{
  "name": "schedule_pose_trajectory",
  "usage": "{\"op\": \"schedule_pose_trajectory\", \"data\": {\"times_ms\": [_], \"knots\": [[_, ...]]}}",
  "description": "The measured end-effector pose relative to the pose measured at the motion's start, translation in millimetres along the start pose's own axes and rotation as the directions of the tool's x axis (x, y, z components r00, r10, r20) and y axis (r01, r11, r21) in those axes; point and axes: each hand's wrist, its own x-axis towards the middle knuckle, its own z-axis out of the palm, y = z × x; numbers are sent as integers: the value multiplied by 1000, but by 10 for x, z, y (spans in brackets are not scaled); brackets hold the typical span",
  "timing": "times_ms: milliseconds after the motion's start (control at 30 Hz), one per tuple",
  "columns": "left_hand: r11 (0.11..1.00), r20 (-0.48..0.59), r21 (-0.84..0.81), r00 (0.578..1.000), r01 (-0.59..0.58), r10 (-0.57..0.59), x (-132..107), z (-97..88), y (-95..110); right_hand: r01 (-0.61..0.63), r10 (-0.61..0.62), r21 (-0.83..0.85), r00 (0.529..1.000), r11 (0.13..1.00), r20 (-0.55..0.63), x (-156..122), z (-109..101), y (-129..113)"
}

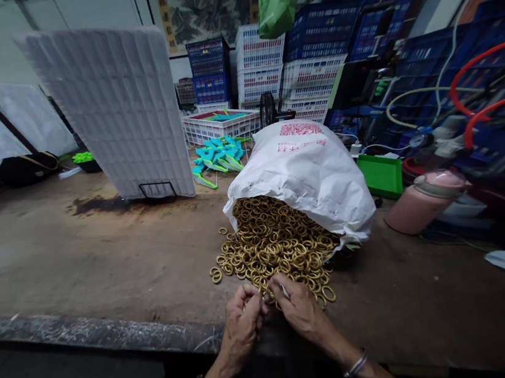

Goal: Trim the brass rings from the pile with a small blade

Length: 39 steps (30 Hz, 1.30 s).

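Note:
A heap of small brass rings (273,245) spills from the mouth of a white sack (306,172) lying on its side on the brown workbench (79,255). My left hand (243,321) and my right hand (300,308) meet at the near edge of the heap, both with fingers curled in a pinch. Rings lie at their fingertips, and the left hand seems to hold a few of them. What the right hand pinches is too small to name. A watch sits on my left wrist, a bracelet on my right.
A white grid tray (116,108) stands upright on a wire stand behind the bench's middle. Teal and green plastic parts (218,156) lie beyond it beside a white crate (220,125). A green bin (381,175) and a pink flask (421,201) sit right of the sack. Stacked crates line the back.

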Motion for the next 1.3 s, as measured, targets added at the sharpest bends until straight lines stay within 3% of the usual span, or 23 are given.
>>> {"op": "schedule_pose_trajectory", "data": {"times_ms": [100,233,667,800,900,1000,1133,1200,1300], "knots": [[1000,5,-14,1000,21,-21,-4,-7,-7,132,-114,-192,988,972,102,-81,-23,-26],[998,4,-9,998,-57,57,-8,-24,-50,165,-127,-339,983,926,134,-115,-2,-43],[989,-17,108,994,-103,106,-84,6,6,129,-67,-437,986,890,155,-69,23,-69],[981,69,128,989,-142,135,-185,16,80,2,54,-503,994,864,97,-8,9,59],[998,101,9,993,-62,60,-174,20,114,-46,67,-393,997,918,41,50,-26,67],[976,99,-211,995,44,-23,-90,0,90,-87,87,-106,996,991,-2,89,-55,-20],[919,133,-367,986,145,-103,-37,-40,51,-195,173,231,978,953,115,72,-39,-139],[896,137,-413,984,165,-118,-45,-55,51,-162,131,266,983,950,132,44,-9,-164],[865,137,-469,982,179,-129,-74,-105,63,-48,32,155,994,987,101,-8,46,-150]]}}
